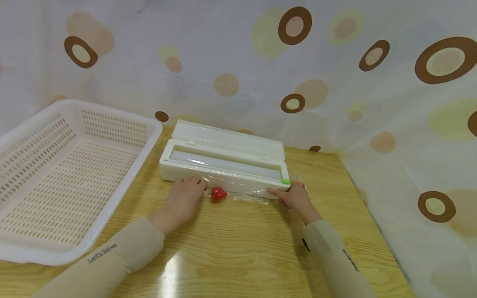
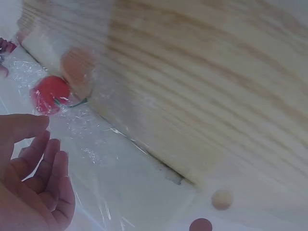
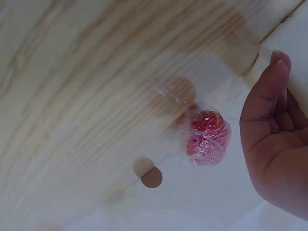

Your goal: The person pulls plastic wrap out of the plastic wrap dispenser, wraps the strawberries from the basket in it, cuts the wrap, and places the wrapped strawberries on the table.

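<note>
A white cling film dispenser box (image 1: 223, 180) lies on the table with its lid (image 1: 227, 138) raised and a roll (image 1: 223, 163) inside. Clear cling film (image 1: 249, 198) hangs over its front down to the table. At the front left of the box my left hand (image 1: 186, 194) has thumb and fingertips together on the film. My right hand (image 1: 296, 198) touches the box's front right corner; whether it pinches film is hidden. Between the hands sits a red tomato (image 2: 52, 92) with a green stem. Beside my right hand is a red item in crumpled film (image 3: 208, 137).
A large white perforated basket (image 1: 145, 151) stands on the left of the wooden table (image 1: 238, 252). A green slider (image 1: 285, 181) sits at the box's right end. Behind and to the right hangs a spotted plastic sheet (image 1: 208, 54).
</note>
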Demonstrator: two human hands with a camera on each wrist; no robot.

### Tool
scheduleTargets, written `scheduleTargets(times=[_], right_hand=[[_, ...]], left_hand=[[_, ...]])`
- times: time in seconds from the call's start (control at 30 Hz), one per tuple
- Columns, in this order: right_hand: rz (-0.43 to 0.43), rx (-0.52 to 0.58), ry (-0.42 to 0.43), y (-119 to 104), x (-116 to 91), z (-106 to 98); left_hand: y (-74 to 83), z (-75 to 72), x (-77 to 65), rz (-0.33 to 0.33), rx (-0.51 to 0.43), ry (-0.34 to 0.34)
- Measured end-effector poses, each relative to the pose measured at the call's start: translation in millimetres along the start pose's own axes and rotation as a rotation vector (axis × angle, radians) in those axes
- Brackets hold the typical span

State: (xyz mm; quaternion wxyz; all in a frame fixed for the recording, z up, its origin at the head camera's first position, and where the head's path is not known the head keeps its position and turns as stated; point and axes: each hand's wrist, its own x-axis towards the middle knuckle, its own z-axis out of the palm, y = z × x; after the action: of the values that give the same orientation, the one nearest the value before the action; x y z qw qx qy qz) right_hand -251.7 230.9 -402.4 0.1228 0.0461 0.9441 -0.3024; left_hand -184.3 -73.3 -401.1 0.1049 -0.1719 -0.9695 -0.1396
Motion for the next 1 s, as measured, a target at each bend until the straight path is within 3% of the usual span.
scheduleTargets(times=[0.2,0.4,0.63,0.8,1.0], right_hand=[[-0.037,-0.023,0.023,3,-1,-1],[-0.076,-0.046,0.04,3,-1,3],[-0.115,-0.064,0.081,1,0,8],[-0.16,-0.065,0.07,1,0,10],[-0.18,-0.044,0.063,-1,0,13]], left_hand=[[15.8,-9.3,21.9,0.017,-0.04,0.0],[45.3,-15.4,54.1,0.068,-0.122,-0.066],[61.8,-1.3,80.8,0.14,-0.227,-0.049],[68.4,10.1,95.5,0.184,-0.305,-0.085],[86.1,20.7,106.9,0.237,-0.238,-0.124]])
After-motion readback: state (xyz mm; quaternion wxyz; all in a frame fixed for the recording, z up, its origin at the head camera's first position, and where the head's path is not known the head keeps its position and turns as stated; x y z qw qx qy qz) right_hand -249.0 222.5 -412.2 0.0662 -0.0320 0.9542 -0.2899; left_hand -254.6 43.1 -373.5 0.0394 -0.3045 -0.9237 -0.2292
